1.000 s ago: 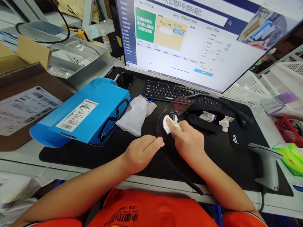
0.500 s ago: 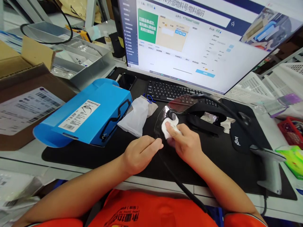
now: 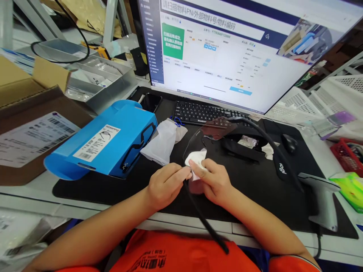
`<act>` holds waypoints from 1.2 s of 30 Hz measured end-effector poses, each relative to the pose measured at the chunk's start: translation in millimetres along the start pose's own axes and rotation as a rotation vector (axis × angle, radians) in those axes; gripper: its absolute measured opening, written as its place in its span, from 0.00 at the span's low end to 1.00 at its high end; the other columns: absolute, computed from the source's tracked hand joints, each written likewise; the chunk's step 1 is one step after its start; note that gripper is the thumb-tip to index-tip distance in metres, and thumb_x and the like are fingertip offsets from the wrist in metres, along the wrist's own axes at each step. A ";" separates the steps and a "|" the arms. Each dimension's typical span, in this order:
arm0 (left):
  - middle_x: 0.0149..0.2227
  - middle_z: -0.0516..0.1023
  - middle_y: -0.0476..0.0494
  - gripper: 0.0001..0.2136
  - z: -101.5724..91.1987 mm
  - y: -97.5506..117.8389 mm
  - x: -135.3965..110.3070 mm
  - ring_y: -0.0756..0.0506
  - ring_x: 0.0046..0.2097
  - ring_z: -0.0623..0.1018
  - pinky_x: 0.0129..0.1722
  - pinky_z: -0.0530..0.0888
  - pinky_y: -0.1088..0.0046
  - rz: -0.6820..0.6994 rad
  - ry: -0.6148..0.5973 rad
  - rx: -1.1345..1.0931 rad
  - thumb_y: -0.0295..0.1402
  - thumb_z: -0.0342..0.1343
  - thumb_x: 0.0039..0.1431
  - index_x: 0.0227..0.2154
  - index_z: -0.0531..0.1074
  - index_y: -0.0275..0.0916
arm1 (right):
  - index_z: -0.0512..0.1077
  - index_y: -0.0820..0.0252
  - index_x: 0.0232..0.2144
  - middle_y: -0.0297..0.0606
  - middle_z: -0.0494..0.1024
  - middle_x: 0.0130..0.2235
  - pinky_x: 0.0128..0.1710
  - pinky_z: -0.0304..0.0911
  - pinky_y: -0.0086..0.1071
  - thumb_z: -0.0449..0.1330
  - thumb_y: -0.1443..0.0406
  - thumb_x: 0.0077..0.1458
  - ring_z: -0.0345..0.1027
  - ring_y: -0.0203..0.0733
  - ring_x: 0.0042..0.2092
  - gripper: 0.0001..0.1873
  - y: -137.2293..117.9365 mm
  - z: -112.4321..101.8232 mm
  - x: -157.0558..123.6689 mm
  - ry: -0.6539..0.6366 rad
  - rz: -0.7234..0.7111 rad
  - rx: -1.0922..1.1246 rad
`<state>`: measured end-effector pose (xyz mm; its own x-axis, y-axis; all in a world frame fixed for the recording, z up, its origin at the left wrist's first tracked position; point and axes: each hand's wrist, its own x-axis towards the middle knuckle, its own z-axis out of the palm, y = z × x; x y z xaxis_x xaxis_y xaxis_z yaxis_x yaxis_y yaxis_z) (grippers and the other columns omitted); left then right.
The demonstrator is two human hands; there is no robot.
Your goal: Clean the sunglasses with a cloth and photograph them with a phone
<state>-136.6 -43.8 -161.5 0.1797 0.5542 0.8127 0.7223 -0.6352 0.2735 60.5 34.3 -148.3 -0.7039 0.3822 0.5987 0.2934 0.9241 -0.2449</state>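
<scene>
My left hand (image 3: 168, 185) is closed on the near end of a pair of glasses (image 3: 218, 127), where a black temple arm meets the lens. Clear and reddish, the wide lens extends away from me, and its other black arm reaches off to the right. My right hand (image 3: 217, 183) pinches a crumpled white wipe (image 3: 195, 158) around the near part of the lens, partly covering it. Left of my hands lie a pale drawstring pouch (image 3: 161, 141) and a blue glasses box (image 3: 113, 139) on its side. Beyond them sits an open black case (image 3: 239, 148).
A keyboard (image 3: 195, 112) lies below a large monitor (image 3: 210, 75). On the right are a mouse (image 3: 289, 143), a barcode scanner (image 3: 323, 202) and a green packet (image 3: 350, 192). An open cardboard box (image 3: 36, 132) and a phone (image 3: 151, 102) are on the left.
The glasses and the wipe have come nearer to me and slightly left. My right hand has moved closer to my left hand, and the view has shifted slightly.
</scene>
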 end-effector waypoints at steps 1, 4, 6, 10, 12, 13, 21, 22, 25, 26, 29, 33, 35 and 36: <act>0.32 0.79 0.43 0.12 -0.5 0.5 -0.3 0.48 0.33 0.77 0.34 0.76 0.74 0.001 -0.003 -0.003 0.19 0.54 0.62 0.47 0.71 0.35 | 0.58 0.53 0.69 0.36 0.68 0.34 0.27 0.55 0.29 0.47 0.71 0.65 0.60 0.37 0.29 0.32 -1.0 0.1 -0.3 -0.002 -0.029 0.024; 0.34 0.80 0.43 0.15 -0.5 0.7 -1.7 0.47 0.35 0.79 0.36 0.77 0.75 0.003 0.001 -0.040 0.17 0.54 0.61 0.49 0.71 0.35 | 0.57 0.51 0.70 0.37 0.71 0.35 0.28 0.53 0.30 0.50 0.72 0.64 0.60 0.37 0.30 0.33 7.5 -1.2 1.7 0.031 -0.083 -0.167; 0.35 0.81 0.42 0.16 0.9 -0.1 -2.5 0.48 0.36 0.80 0.37 0.78 0.75 -0.017 0.007 -0.055 0.16 0.55 0.60 0.50 0.71 0.35 | 0.58 0.48 0.69 0.37 0.72 0.35 0.27 0.51 0.31 0.51 0.75 0.62 0.59 0.37 0.29 0.36 16.3 -2.1 3.4 0.087 -0.073 -0.358; 0.32 0.79 0.44 0.15 3.4 -1.4 -1.8 0.49 0.34 0.78 0.36 0.77 0.77 -0.070 0.045 -0.015 0.15 0.56 0.59 0.47 0.72 0.35 | 0.59 0.51 0.69 0.36 0.72 0.34 0.26 0.49 0.32 0.52 0.74 0.62 0.57 0.36 0.27 0.34 15.1 0.0 1.3 0.091 -0.032 -0.411; 0.31 0.78 0.45 0.13 2.9 -1.5 -1.0 0.49 0.32 0.77 0.34 0.76 0.77 -0.070 0.051 0.007 0.16 0.56 0.60 0.45 0.72 0.35 | 0.61 0.55 0.68 0.36 0.71 0.33 0.26 0.50 0.32 0.52 0.69 0.65 0.57 0.37 0.27 0.30 7.7 1.7 -1.8 0.044 -0.086 -0.307; 0.30 0.78 0.45 0.13 2.6 -1.4 -0.8 0.49 0.31 0.76 0.34 0.75 0.77 -0.068 0.049 0.010 0.16 0.56 0.60 0.45 0.72 0.35 | 0.62 0.56 0.67 0.36 0.70 0.31 0.26 0.50 0.32 0.53 0.66 0.65 0.57 0.37 0.27 0.28 5.1 2.2 -3.1 0.031 -0.120 -0.271; 0.33 0.81 0.46 0.13 6.7 -3.8 0.6 0.50 0.34 0.79 0.37 0.76 0.78 -0.091 0.106 0.000 0.17 0.57 0.61 0.45 0.73 0.36 | 0.75 0.51 0.56 0.37 0.76 0.35 0.27 0.52 0.30 0.56 0.73 0.62 0.62 0.35 0.29 0.23 28.7 -12.6 4.9 0.139 -0.044 -0.490; 0.33 0.81 0.47 0.11 6.9 -3.8 2.5 0.50 0.34 0.79 0.37 0.76 0.78 -0.105 0.118 0.003 0.19 0.58 0.62 0.45 0.73 0.37 | 0.76 0.50 0.54 0.36 0.77 0.35 0.27 0.53 0.30 0.57 0.73 0.61 0.63 0.35 0.29 0.22 30.9 -15.6 5.9 0.163 -0.035 -0.477; 0.32 0.82 0.48 0.06 4.8 -3.5 9.5 0.50 0.33 0.80 0.36 0.76 0.76 -0.172 0.147 -0.017 0.24 0.57 0.65 0.42 0.74 0.39 | 0.79 0.51 0.51 0.37 0.78 0.35 0.29 0.59 0.29 0.58 0.72 0.60 0.68 0.35 0.31 0.20 32.5 -24.0 5.8 0.223 -0.023 -0.352; 0.31 0.82 0.48 0.05 3.4 -3.5 11.7 0.50 0.34 0.81 0.37 0.76 0.75 -0.193 0.150 -0.023 0.24 0.57 0.65 0.41 0.74 0.39 | 0.79 0.52 0.51 0.37 0.78 0.36 0.30 0.61 0.29 0.56 0.73 0.61 0.69 0.36 0.32 0.21 32.2 -26.8 5.3 0.242 -0.009 -0.273; 0.31 0.82 0.49 0.05 -0.6 -4.2 16.5 0.49 0.36 0.81 0.39 0.76 0.73 -0.231 0.161 -0.013 0.24 0.56 0.66 0.39 0.74 0.40 | 0.79 0.53 0.51 0.38 0.79 0.37 0.34 0.66 0.32 0.52 0.72 0.62 0.72 0.39 0.36 0.22 32.7 -37.1 4.9 0.335 0.159 -0.008; 0.30 0.82 0.49 0.05 -3.4 -4.5 18.9 0.49 0.36 0.82 0.39 0.76 0.73 -0.213 0.219 0.041 0.24 0.57 0.65 0.40 0.74 0.39 | 0.82 0.54 0.44 0.36 0.81 0.36 0.32 0.66 0.33 0.59 0.64 0.60 0.72 0.40 0.32 0.13 43.5 -58.8 8.9 0.570 0.612 0.219; 0.31 0.83 0.48 0.04 -3.9 -3.7 19.6 0.49 0.35 0.81 0.37 0.76 0.74 -0.204 0.223 0.077 0.25 0.57 0.66 0.39 0.75 0.39 | 0.81 0.57 0.41 0.35 0.80 0.35 0.29 0.64 0.31 0.63 0.63 0.56 0.69 0.38 0.30 0.11 53.1 -73.9 11.5 0.703 0.772 0.378; 0.31 0.83 0.48 0.04 -4.0 -3.2 19.9 0.49 0.35 0.81 0.37 0.76 0.74 -0.202 0.213 0.090 0.25 0.57 0.66 0.38 0.75 0.39 | 0.81 0.59 0.39 0.35 0.80 0.34 0.30 0.63 0.30 0.64 0.63 0.53 0.69 0.37 0.30 0.11 58.1 -82.6 12.5 0.765 0.811 0.469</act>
<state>-138.0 -32.9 -144.2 -0.1108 0.5328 0.8390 0.7871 -0.4683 0.4014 122.2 92.4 -92.0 0.1873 0.8970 0.4004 0.0977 0.3885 -0.9162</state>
